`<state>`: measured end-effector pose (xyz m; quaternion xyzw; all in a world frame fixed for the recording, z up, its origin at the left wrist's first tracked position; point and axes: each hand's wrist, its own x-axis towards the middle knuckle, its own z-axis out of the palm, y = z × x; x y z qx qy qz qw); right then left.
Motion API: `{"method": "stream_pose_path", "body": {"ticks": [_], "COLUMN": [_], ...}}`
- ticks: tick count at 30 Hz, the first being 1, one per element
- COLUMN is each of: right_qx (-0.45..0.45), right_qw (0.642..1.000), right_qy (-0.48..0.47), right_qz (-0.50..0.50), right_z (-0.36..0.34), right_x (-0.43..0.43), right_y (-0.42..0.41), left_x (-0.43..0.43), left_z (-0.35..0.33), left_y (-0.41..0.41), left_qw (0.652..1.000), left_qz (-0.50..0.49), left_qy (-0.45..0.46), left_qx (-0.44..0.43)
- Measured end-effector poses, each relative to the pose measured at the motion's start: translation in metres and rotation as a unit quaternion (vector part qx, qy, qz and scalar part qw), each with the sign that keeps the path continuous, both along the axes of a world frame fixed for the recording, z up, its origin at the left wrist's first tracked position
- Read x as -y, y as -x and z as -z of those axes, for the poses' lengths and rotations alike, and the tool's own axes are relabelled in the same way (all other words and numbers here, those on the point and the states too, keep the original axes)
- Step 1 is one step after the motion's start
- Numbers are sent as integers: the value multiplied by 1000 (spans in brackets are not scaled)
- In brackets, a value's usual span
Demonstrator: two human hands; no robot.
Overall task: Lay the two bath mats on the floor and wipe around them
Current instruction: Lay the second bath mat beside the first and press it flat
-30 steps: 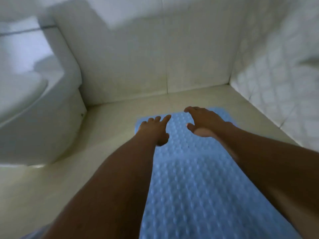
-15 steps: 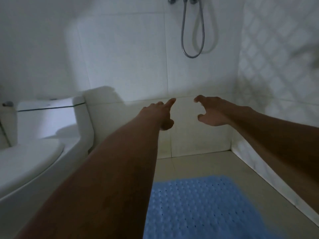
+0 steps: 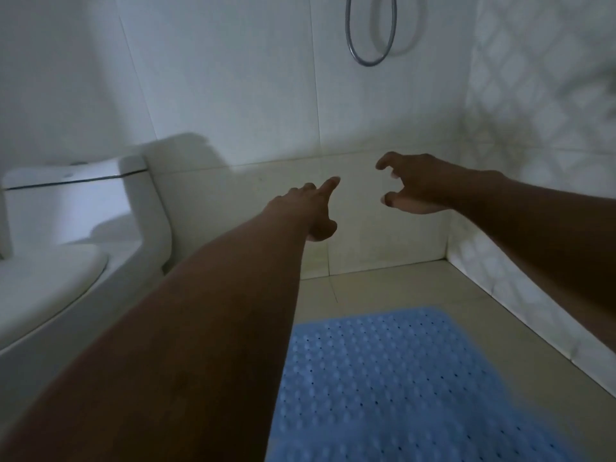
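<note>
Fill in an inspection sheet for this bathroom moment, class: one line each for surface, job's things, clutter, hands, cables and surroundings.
Surface: beige tiled floor, bare beyond the mat.
Job's things: one blue bath mat lying flat on the floor; a second mat and a wiping cloth not seen.
Clutter: nothing seen.
Hands: left hand and right hand both raised above the floor, open, holding nothing.
Cables: nothing seen; a shower hose loops on the back wall.
Surroundings: white toilet at left, patterned tile wall at right.
</note>
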<state>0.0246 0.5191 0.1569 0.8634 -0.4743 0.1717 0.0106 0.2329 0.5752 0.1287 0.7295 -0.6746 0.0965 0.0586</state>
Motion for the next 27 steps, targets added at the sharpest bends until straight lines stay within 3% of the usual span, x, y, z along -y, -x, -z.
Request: {"method": "stream_pose_path", "body": {"ticks": [7, 11, 15, 27], "right_qx": [-7, -11, -16, -25], "right_qw": [999, 996, 993, 986], "right_qy": [-50, -85, -115, -154], "right_qz": [-2, 12, 29, 56], "right_z": [45, 7, -94, -488], "right_x": [72, 91, 96, 77], "right_y": [1, 7, 22, 84], "left_x": [65, 93, 104, 102], "left_z": [59, 21, -85, -475], "left_y": [-20, -16, 4, 84], "left_qw": [997, 992, 990, 984], "left_qz": [-9, -13, -4, 31], "left_qy": [-82, -121, -140, -171], "left_qx": [-6, -11, -8, -42]}}
